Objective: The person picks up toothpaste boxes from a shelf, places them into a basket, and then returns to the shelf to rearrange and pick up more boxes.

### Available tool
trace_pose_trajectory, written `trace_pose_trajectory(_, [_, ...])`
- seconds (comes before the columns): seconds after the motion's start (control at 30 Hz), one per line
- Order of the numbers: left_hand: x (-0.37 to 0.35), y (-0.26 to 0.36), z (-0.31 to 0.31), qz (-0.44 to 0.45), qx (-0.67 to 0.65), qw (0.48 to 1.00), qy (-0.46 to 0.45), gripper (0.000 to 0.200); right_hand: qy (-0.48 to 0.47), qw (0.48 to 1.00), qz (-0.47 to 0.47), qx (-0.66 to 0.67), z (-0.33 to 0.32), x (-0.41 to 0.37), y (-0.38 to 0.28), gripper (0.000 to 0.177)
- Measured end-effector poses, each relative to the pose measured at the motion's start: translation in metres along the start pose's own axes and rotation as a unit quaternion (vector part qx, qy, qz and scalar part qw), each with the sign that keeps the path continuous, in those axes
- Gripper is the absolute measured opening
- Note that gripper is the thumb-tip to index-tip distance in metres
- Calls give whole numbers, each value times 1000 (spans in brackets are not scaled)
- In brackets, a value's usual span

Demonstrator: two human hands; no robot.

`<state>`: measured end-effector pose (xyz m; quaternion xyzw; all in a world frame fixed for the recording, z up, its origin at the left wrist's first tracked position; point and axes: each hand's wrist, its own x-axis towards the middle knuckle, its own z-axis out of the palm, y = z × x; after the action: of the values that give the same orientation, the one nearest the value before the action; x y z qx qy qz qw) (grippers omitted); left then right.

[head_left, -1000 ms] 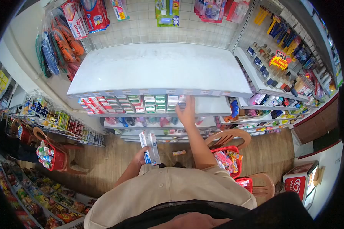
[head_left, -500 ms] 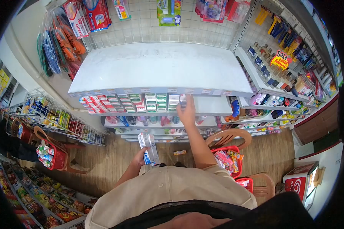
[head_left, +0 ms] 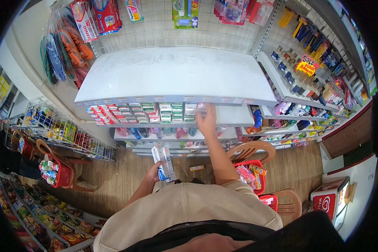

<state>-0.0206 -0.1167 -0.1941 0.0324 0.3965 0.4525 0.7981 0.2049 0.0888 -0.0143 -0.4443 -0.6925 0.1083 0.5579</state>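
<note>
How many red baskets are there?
3 red baskets: one on the left chair, one on the right chair, one just below it, partly hidden. Others may be hidden.

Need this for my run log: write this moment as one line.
left hand: holds white-blue boxes | right hand: at box row on shelf | red basket: on chair

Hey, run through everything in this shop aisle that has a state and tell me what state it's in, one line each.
left hand: closed around upright white boxes.
right hand: raised to the second shelf, fingertips on a small box; grip unclear.
top shelf: bare.
second shelf: stocked left of the hand, bare to its right.
red basket: on a chair, filled with packets.
</note>
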Motion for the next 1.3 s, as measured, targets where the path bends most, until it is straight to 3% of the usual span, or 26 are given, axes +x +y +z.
trace_pose_trajectory(0.17, [-4, -1, -1, 4, -15, 1000, 3, 48, 3, 1000, -28, 4, -2, 5, -3, 30])
trace_pose_trajectory(0.77, [-4, -6, -17, -13, -22, 1000, 14, 50, 35, 999, -14, -23, 4, 1, 0, 25])
trace_pose_trajectory(1.0, [-9, 0, -7, 27, -22, 999, -9, 49, 56, 997, -30, -33, 6, -2, -3, 25])
trace_pose_trajectory(1.2, [-6, 9, 4, 35, -37, 998, -43, 50, 36, 998, 30, -32, 6, -13, -3, 38])
trace_pose_trajectory(1.27, [-3, 14, 13, 42, -12, 995, -90, 54, 153, 986, -12, -61, -7, -30, -28, 47])
trace_pose_trajectory(1.3, [-2, 16, 17, 43, -11, 995, -90, 54, 133, 990, -3, -54, -7, -49, -26, 50])
